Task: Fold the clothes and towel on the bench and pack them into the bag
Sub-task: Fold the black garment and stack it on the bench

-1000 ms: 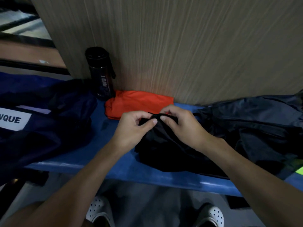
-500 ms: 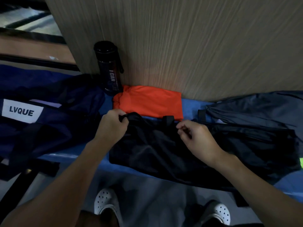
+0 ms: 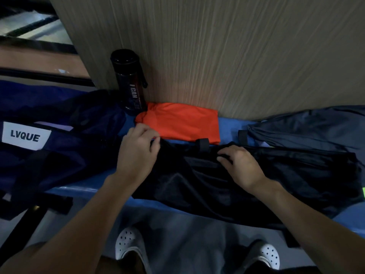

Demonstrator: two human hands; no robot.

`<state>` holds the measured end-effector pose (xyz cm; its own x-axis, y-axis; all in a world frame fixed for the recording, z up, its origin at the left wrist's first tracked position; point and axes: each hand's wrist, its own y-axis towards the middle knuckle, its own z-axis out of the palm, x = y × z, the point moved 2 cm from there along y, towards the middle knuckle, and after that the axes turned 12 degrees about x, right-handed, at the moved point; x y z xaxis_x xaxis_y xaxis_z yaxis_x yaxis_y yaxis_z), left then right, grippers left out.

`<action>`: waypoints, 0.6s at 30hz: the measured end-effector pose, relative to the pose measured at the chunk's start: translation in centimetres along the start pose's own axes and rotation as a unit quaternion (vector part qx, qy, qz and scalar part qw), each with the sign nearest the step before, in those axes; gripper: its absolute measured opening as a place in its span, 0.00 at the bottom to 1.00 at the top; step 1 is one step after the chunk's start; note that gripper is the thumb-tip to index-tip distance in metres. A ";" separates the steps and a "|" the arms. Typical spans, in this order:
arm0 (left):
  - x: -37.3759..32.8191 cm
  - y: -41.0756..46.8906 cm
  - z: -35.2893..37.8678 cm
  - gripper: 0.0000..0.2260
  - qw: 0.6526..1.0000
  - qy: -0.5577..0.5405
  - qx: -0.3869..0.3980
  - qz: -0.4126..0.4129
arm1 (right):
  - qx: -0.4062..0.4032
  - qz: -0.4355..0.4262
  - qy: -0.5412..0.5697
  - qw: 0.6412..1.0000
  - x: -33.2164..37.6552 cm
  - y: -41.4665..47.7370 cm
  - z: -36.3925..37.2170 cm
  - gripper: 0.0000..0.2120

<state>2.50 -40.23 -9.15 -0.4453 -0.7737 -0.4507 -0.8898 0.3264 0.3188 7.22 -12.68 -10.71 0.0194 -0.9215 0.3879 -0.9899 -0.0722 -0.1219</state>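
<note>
The thin black garment (image 3: 197, 184), a pair of trousers or shorts judging by the belt loop (image 3: 202, 144) on its upper edge, lay spread flat across the blue padded worktop (image 3: 229, 125), its lower part hanging over the front edge. The left hand (image 3: 138, 153) pinched the waistband's left corner between thumb and fingertips. The right hand (image 3: 241, 165) sat further along the same edge with fingers curled onto the cloth; in the dim light it looked like a pinch rather than a flat press, though that was not certain.

The step in hand appeared to be squaring up the waistband before folding. To do it well, both hands should draw the edge taut and straight, smooth the slack between them, then bring one side over the other so the seams meet.

Just behind lay a folded orange cloth (image 3: 181, 123), touching a black plastic bottle (image 3: 128, 82) that stood against the wood-grain wall panel (image 3: 237, 56). A dark grey garment (image 3: 306, 125) waited unfolded to the right. The navy fabric bag (image 3: 59, 139) with its white label sat at the left, close enough for packing.
</note>
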 end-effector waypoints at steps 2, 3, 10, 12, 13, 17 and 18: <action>-1.0 -0.1 0.3 0.03 0.995 -0.032 0.060 0.067 | 0.036 0.010 -0.029 0.999 0.0 0.0 0.2 0.18; -1.3 -0.4 0.7 0.04 0.991 -0.045 0.105 0.074 | 0.058 0.017 -0.043 0.997 0.0 0.0 0.3 0.20; -0.8 -2.1 2.5 0.17 0.959 0.040 0.277 0.039 | 0.075 -0.027 0.114 0.990 -0.3 -0.1 0.0 0.17; -0.5 -2.4 2.5 0.23 0.951 0.063 0.301 0.035 | 0.094 -0.044 0.128 0.986 0.0 -0.3 0.1 0.16; -0.5 -2.5 2.6 0.25 0.946 0.072 0.315 0.029 | 0.105 -0.053 0.101 0.988 0.1 -0.4 0.4 0.15; -0.2 -2.8 2.8 0.32 0.917 0.099 0.385 -0.005 | 0.076 -0.065 0.071 0.992 0.1 0.1 0.9 0.08; -0.2 -2.9 2.9 0.33 0.913 0.105 0.394 -0.012 | 0.062 -0.066 0.100 0.991 0.2 0.4 0.8 0.10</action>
<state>4.83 -39.45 -12.45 -0.4696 -0.8459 -0.2528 -0.7308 0.5331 -0.4262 6.93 -13.17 -11.38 0.1081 -0.8079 0.5794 -0.9553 -0.2458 -0.1645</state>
